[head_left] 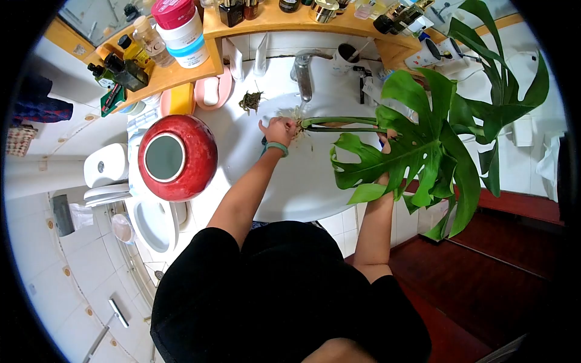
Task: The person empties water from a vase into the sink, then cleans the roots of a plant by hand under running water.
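A monstera plant (414, 151) with large split green leaves lies sideways over the white sink (296, 187), its long stems pointing left. My left hand (281, 133), wearing a green bangle, is closed around the pale roots (298, 121) at the stem ends, under the faucet (304, 78). Leaves cover most of my right hand (387, 140); its visible fingers are wrapped at the stems where the leaves begin. A dark, wilted clump of plant matter (250, 101) rests on the sink's back left rim. Left of the basin, a round red vase (206, 148) shows its pale-rimmed opening.
A wooden shelf (266, 25) crowded with bottles and jars curves above the sink. Soap in a pink dish (223, 97) and a dark cup (346, 53) stand along the back. A toilet (154, 224) is at left, dark red wooden furniture (472, 266) at right.
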